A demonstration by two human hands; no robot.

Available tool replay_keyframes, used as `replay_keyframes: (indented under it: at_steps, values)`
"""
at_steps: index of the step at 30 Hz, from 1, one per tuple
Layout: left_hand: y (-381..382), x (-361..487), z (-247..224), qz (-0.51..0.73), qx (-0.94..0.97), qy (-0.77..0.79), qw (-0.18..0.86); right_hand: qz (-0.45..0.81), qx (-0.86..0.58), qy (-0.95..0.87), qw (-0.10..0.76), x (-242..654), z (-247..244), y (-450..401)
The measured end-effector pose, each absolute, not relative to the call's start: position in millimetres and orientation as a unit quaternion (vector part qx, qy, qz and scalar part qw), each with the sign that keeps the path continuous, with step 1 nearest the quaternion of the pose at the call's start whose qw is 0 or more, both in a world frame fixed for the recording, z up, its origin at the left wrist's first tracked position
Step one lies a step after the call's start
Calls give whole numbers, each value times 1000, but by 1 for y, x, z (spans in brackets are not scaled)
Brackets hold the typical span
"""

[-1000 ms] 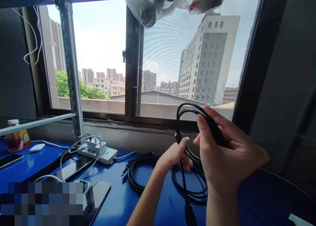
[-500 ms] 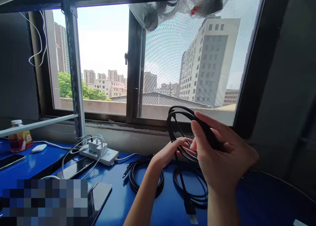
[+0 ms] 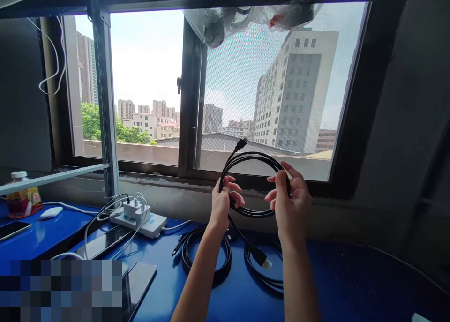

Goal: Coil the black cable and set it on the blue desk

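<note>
Bottle (image 3: 24,198), far left on the blue desk (image 3: 326,275). Power strip (image 3: 154,224), crossed by white leads. Phone (image 3: 142,280), lying flat. Desk coil (image 3: 185,256), black, loosely wound. Left hand (image 3: 221,205), thumb and fingers closed on the left side of the cable (image 3: 253,155). Cable, black, looped above the desk between both hands, in front of the window (image 3: 151,69). Hazards, as I judge it: turns could spring apart if either grip slackened; the dangling tail could snag the second coil (image 3: 262,277) behind it. Loop nearly round, upright, open face towards the person, its slightly longer axis running side to side. Upper plug (image 3: 241,144) points up and right; lower plug (image 3: 259,256) hangs down and right, metal end outermost. Right hand (image 3: 293,200), thumb and fingers grasping the loop's right side, some fingertips curled inward.
</note>
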State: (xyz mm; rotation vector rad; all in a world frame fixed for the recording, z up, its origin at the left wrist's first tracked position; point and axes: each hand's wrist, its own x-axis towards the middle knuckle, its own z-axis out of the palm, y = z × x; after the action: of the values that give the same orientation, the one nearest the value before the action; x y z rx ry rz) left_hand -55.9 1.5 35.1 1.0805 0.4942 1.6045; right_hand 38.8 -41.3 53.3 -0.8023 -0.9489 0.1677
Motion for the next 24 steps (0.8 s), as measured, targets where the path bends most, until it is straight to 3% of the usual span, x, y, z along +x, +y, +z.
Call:
replay_keyframes:
  at_steps: [11, 24]
  values:
    - [5, -83, 39, 644, 559, 303, 425, 47, -412, -558, 719, 40, 46, -35]
    - [-10, -75, 46, 616, 601, 238, 450, 16, -423, -503, 753, 50, 43, -31]
